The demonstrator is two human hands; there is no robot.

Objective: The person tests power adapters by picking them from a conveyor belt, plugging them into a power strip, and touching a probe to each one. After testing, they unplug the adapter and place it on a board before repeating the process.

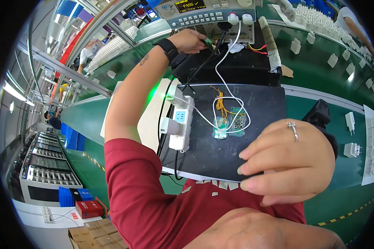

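My left hand (188, 41) reaches to the far side, beside the base of a bench instrument (207, 16). Its fingers are pinched at a small greenish piece (210, 45) next to a black cable; I cannot make out what the piece is. Near and to the right, my right hand (288, 164) hovers with loosely curved fingers, and nothing shows in it. On the black work surface between my hands, two small green circuit boards (221, 128) lie beside orange wires (223, 107). A looped white cable (249, 118) runs over them. A white power strip (181, 128) holds a plugged-in white adapter (169, 126).
A black scanner-like device (318, 114) stands beyond my right hand. White plug adapters (352, 150) lie on the green belt at right, with many more at the far right. A red box (89, 208) sits at lower left. Other people work in the background.
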